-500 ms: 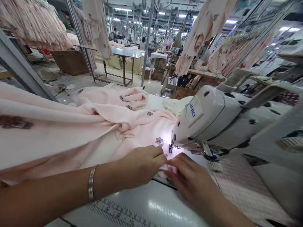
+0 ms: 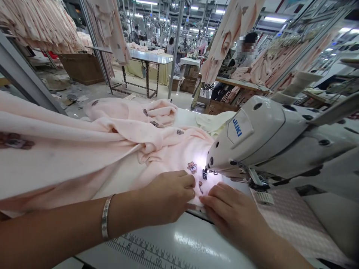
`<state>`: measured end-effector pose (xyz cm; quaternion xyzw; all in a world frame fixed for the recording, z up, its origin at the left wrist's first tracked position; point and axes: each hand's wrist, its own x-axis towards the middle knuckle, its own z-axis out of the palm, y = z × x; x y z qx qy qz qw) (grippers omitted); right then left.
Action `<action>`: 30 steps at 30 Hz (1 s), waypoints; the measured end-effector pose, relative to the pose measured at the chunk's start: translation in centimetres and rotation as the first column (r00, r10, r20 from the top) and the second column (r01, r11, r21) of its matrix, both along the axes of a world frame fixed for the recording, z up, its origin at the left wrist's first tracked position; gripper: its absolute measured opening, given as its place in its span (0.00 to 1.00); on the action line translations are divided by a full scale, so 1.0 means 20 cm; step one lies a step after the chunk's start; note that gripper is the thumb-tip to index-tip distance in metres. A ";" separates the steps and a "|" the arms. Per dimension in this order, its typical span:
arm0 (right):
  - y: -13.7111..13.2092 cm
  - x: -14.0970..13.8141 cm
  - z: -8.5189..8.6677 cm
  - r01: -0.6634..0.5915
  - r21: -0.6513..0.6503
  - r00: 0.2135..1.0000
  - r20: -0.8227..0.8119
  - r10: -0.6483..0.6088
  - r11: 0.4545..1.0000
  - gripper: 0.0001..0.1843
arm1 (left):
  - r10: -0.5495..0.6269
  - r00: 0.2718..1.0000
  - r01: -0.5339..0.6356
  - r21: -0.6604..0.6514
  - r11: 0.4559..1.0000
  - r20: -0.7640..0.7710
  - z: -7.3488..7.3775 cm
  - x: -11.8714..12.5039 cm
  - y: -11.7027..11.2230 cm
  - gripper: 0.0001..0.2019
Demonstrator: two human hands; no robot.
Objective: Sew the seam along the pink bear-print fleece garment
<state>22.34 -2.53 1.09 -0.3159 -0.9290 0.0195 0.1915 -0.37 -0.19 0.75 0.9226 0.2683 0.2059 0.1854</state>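
Note:
A pale pink fleece garment (image 2: 92, 149) with small bear prints lies spread over the white sewing table (image 2: 174, 243). Its near edge sits under the lit needle area (image 2: 204, 174) of a white JUKI sewing machine (image 2: 260, 138). My left hand (image 2: 168, 194), with a silver bangle on the wrist, presses and pinches the fabric edge just left of the needle. My right hand (image 2: 227, 213) lies flat on the same edge just in front of the presser foot. The fingertips of both hands almost meet.
A ruler scale (image 2: 146, 254) is printed along the table's near edge. A cream cloth piece (image 2: 213, 121) lies behind the machine head. Pink garments hang overhead; a metal table (image 2: 148, 59) and a seated person (image 2: 244, 48) are in the background.
Both hands have shifted slightly along the fabric edge, a gap opening between their fingertips that shows a small print. The camera tilted a little; the machine head appears closer.

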 end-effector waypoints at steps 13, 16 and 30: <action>-0.05 -0.01 0.02 -0.025 -0.008 1.000 -0.015 0.025 1.000 0.08 | 0.034 0.998 -0.030 0.091 0.995 -0.045 -0.02 0.05 -0.02 0.11; -0.04 0.00 0.02 0.008 0.002 1.000 -0.003 -0.008 1.000 0.06 | 0.007 0.998 0.003 0.172 0.985 -0.058 -0.01 0.06 0.00 0.11; 0.02 0.04 0.02 0.165 -0.012 0.975 0.151 -0.161 0.986 0.09 | 0.049 0.997 -0.043 0.089 0.995 -0.061 -0.01 0.09 0.15 0.13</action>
